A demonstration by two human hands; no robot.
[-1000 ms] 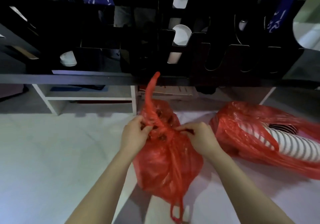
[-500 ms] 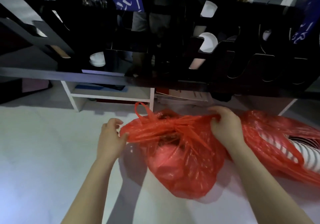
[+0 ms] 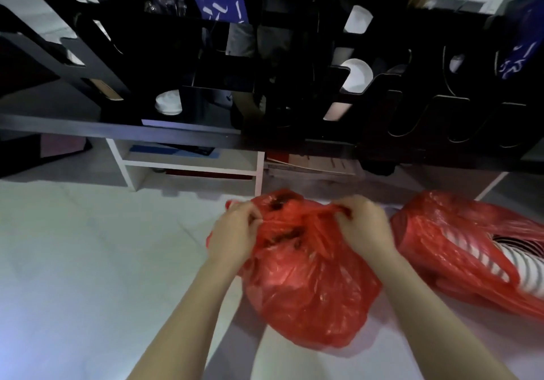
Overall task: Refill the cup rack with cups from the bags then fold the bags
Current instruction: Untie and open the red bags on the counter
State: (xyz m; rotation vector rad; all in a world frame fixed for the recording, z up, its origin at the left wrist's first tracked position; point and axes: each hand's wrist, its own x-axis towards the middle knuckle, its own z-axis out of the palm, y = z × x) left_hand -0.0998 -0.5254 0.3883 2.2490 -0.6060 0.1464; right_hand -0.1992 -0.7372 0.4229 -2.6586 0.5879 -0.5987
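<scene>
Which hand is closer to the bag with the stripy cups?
The right hand. It grips the middle bag right beside the stripy-cup bag; the left hand holds that bag's far side.

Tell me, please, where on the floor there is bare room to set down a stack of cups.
The widest bare floor lies left of the left hand, in front of the white shelf unit. It is crowded to the right: the held red bag sits close beside the second red bag of striped cups.

Dim cool light, dark upper half, soft shadows below, wide-angle bending at edges, slight blur
</scene>
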